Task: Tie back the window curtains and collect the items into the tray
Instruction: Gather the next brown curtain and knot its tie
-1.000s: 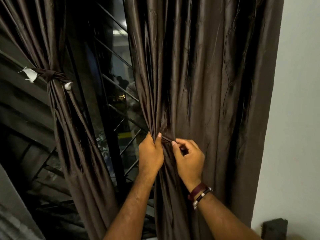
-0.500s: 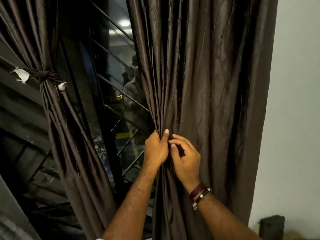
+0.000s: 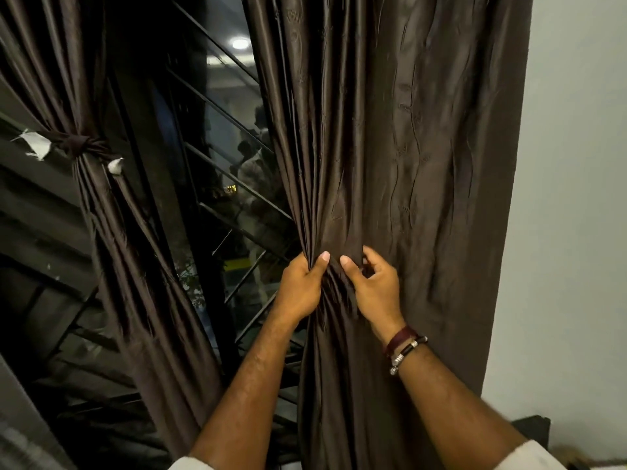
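The dark brown right curtain [image 3: 390,137] hangs loose in front of me. My left hand [image 3: 300,290] grips a bunch of its left edge folds at mid height. My right hand [image 3: 375,293], with bracelets on the wrist, holds the folds just beside it, thumb and curled fingers on the cloth. The left curtain [image 3: 112,232] is gathered and bound by a knotted brown tie-back [image 3: 81,147] with white ends. No tray is in view.
Between the curtains the dark window glass [image 3: 217,171] shows slanted metal bars and reflections. A pale wall [image 3: 573,198] stands to the right of the curtain. A dark object [image 3: 532,432] sits low at the right corner.
Both hands have risen slightly on the right curtain and drawn its folds closer together. The view has shifted a little right and down.
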